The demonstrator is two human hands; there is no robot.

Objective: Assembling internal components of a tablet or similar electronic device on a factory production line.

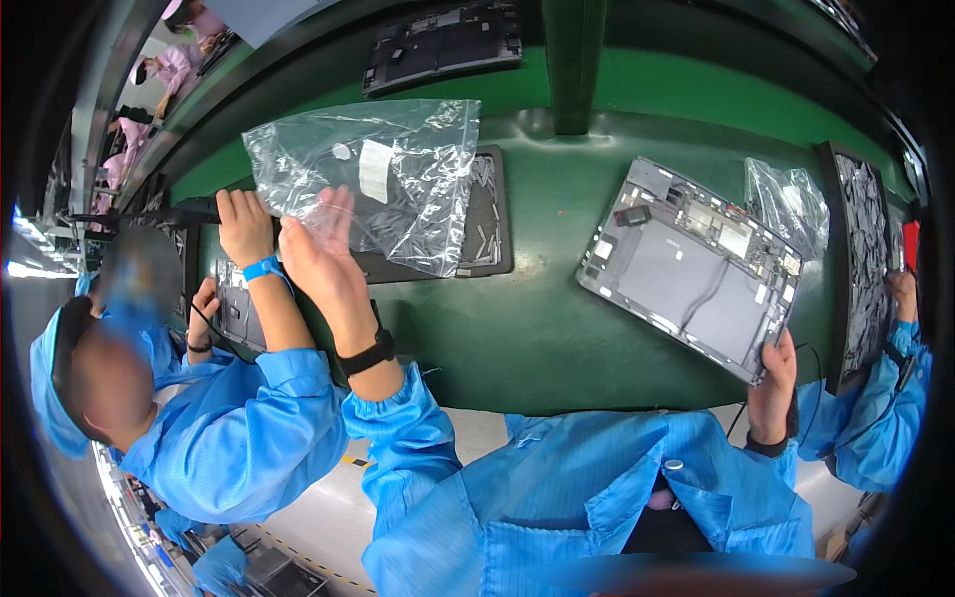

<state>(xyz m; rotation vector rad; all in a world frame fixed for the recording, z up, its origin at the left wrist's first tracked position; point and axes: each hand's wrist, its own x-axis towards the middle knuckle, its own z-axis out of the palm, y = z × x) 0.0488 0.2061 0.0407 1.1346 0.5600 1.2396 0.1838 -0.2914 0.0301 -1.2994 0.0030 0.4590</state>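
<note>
Nearest, at about four o'clock from the middle of the view, the person's right hand (773, 388) grasps the near right corner of an opened laptop base (657, 279), thumb on top. The base sits at three o'clock over the green table (487, 348), turned askew, its boards and a loose dark cable exposed; whether it lies flat or is slightly raised I cannot tell.

At nine o'clock the left hand (330, 279) reaches forward, palm showing and fingers spread, the fingertips visible through a clear plastic bag (418, 169) at half past ten. Whether they pinch the film or only touch it cannot be made out. The bag overlaps a dark tray (505, 234) with small grey strips. A co-worker's hand (246, 231) is just beside the bag's left edge.

Farther off, a second clear bag (796, 204) lies at two o'clock, just beyond the base, and a dark chassis (443, 55) rests at twelve.

The step in hand seems to be handling the bag while steadying the base. The next move probably calls for a firm hold on the slippery film, and a steady corner grip that spares the exposed boards.
</note>
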